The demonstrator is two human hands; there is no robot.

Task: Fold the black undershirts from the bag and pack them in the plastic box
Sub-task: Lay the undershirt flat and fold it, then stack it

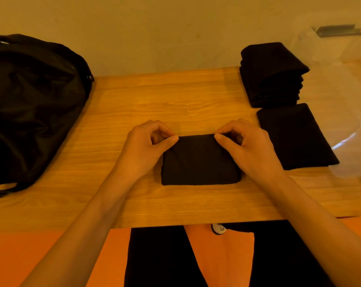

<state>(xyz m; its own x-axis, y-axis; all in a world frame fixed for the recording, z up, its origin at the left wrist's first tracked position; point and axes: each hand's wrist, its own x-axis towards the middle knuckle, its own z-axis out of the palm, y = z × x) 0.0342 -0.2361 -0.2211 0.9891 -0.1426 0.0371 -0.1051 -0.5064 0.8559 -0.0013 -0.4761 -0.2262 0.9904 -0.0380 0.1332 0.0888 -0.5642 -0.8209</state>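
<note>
A black undershirt (199,162), folded into a small rectangle, lies on the wooden table (154,100) in front of me. My left hand (146,146) pinches its far left corner between thumb and fingers. My right hand (245,146) pinches the far right corner the same way. A stack of several folded black undershirts (272,73) stands at the back right, inside the clear plastic box (341,100). One more folded undershirt (295,137) lies flat in front of that stack. The black bag (30,104) sits at the left end of the table.
The wall runs right behind the table's far edge. A grey latch (337,30) of the plastic box shows at the top right. Below the near table edge are my dark trousers (161,255) and an orange floor (30,255).
</note>
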